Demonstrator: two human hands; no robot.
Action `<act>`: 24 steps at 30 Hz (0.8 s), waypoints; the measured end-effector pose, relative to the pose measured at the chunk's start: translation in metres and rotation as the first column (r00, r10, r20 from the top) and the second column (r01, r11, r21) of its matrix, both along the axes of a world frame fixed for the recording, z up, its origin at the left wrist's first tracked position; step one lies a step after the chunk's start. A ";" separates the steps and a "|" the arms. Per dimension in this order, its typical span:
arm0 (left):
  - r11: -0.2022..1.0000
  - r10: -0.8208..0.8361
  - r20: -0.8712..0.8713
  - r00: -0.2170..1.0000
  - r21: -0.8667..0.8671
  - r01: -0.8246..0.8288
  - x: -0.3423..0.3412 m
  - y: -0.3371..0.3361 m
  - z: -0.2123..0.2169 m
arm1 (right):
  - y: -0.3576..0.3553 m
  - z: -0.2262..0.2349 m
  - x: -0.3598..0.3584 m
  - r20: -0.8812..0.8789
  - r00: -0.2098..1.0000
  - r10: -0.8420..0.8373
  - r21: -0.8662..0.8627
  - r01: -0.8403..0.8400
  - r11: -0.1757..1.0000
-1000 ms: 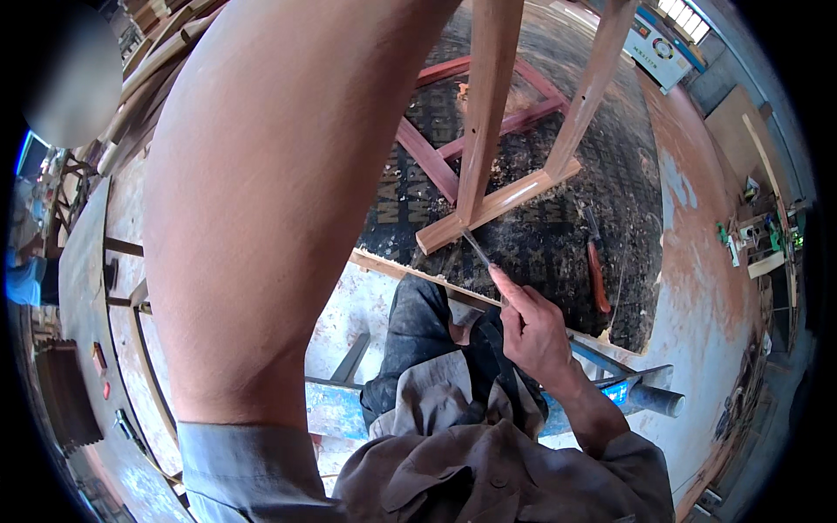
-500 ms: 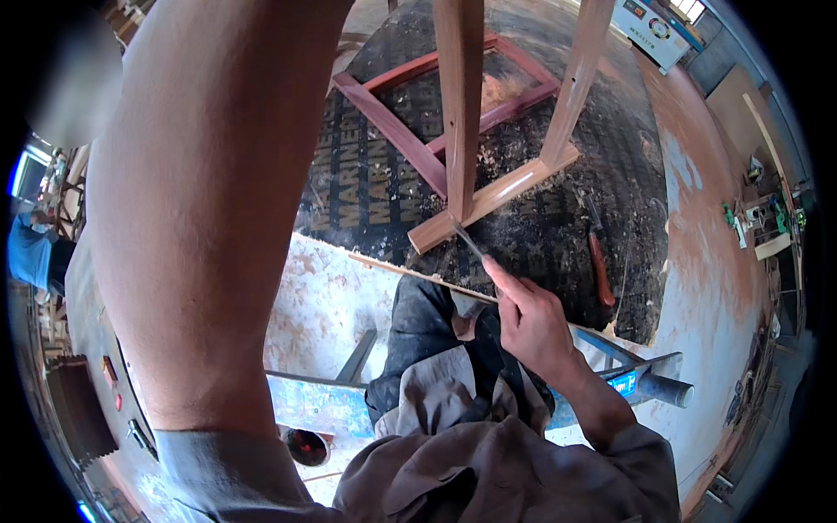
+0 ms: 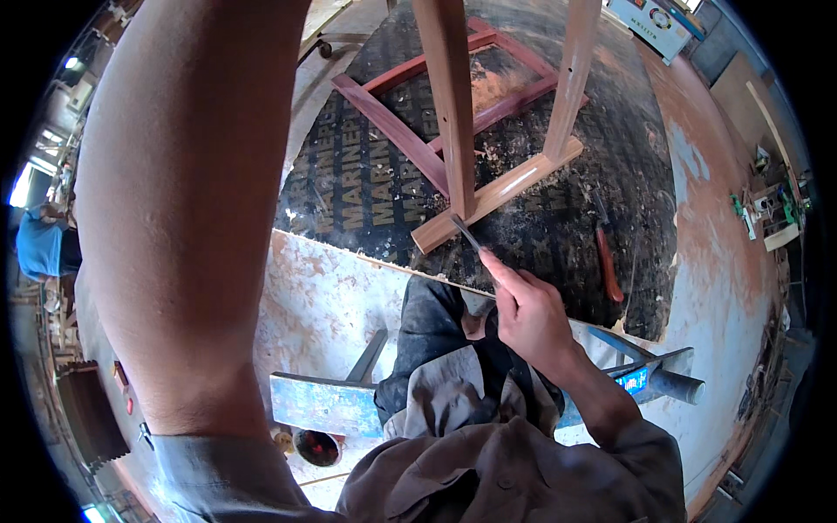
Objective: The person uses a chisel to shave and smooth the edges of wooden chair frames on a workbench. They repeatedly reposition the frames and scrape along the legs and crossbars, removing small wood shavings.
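Note:
My right hand (image 3: 534,318) is closed around a chisel (image 3: 467,234), its handle hidden in my palm and my index finger stretched along the narrow grey blade. The blade's tip touches the pale wooden rail (image 3: 510,190) at the foot of the left upright (image 3: 449,113). A second upright (image 3: 573,78) joins the rail nearer its far right end. My left forearm (image 3: 192,218) rises along the left side and out past the top edge, so my left hand is out of sight. To the right of the rail lies a slim tool with a red handle (image 3: 608,270).
A reddish wooden frame (image 3: 388,126) lies behind the uprights on a black printed board (image 3: 336,196) strewn with shavings. A blue worn bench (image 3: 323,405) stands below. A white machine (image 3: 652,26) is at the far right; a person in blue (image 3: 42,244) is at the far left.
The uprights have shifted slightly left at their tops, and my left forearm has moved left too. The chisel tip stays at the same joint, and the view has moved a little.

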State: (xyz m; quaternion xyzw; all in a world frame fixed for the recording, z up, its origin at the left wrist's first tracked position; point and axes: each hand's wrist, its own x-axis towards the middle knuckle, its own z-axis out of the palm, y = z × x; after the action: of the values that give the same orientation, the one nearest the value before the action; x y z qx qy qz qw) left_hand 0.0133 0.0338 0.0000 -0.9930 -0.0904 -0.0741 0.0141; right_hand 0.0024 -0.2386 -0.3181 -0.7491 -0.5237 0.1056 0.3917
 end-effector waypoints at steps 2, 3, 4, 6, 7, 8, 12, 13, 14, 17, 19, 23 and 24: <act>0.999 0.032 0.005 0.999 0.037 -0.032 -0.001 -0.010 -0.004 | 0.002 -0.002 0.000 0.017 1.000 -0.017 -0.006 0.017 1.000; 0.999 0.030 0.001 1.000 0.044 -0.030 -0.001 -0.009 -0.003 | 0.006 0.001 -0.001 0.018 0.999 -0.027 -0.039 0.028 0.999; 1.000 -0.011 -0.018 1.000 0.017 0.011 -0.003 -0.006 0.000 | 0.007 0.005 -0.003 0.023 0.999 -0.040 -0.077 0.042 0.996; 1.000 -0.017 -0.008 1.000 0.023 0.017 -0.003 -0.003 0.000 | 0.013 0.009 -0.006 -0.017 0.999 -0.042 -0.092 0.040 0.995; 0.998 0.020 0.021 1.000 0.059 -0.021 -0.001 -0.007 -0.004 | 0.018 0.010 -0.006 -0.037 0.999 -0.040 -0.096 0.037 0.995; 0.996 0.043 0.040 0.998 0.080 -0.046 -0.002 -0.010 -0.005 | 0.014 0.010 -0.009 -0.035 0.998 -0.047 -0.088 0.044 0.995; 0.995 0.016 0.039 0.999 0.098 -0.020 -0.002 -0.014 -0.004 | 0.011 -0.001 -0.006 -0.020 0.999 -0.048 -0.028 0.048 0.998; 0.996 -0.040 0.010 0.999 0.077 0.040 -0.001 -0.003 0.002 | 0.021 0.000 -0.005 -0.027 0.999 -0.042 -0.040 0.041 0.998; 0.994 -0.048 -0.012 0.999 0.094 0.049 -0.001 0.001 0.003 | 0.031 0.001 -0.002 -0.031 0.999 -0.034 -0.058 0.032 0.998; 0.986 -0.042 -0.050 0.998 0.162 0.049 -0.001 0.001 0.001 | 0.021 0.004 -0.013 0.022 0.997 -0.074 0.012 0.074 0.997; 0.980 -0.020 -0.037 0.999 0.196 0.027 -0.003 -0.001 -0.002 | 0.004 0.009 -0.020 0.054 0.996 -0.071 0.083 0.067 0.994; 0.973 -0.009 -0.006 1.000 0.229 0.010 -0.013 -0.004 -0.006 | -0.016 0.014 -0.013 0.260 0.966 0.008 -0.100 0.019 0.995; 0.973 -0.011 0.003 1.000 0.232 0.010 -0.014 -0.005 -0.006 | -0.017 0.013 -0.014 0.271 0.963 0.004 -0.106 0.026 0.994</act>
State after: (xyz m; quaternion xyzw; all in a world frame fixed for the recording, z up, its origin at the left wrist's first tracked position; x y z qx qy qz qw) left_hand -0.0004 0.0292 -0.0065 -0.9849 -0.0759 -0.0865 0.1293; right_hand -0.0112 -0.2553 -0.3051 -0.7798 -0.5614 0.0285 0.2757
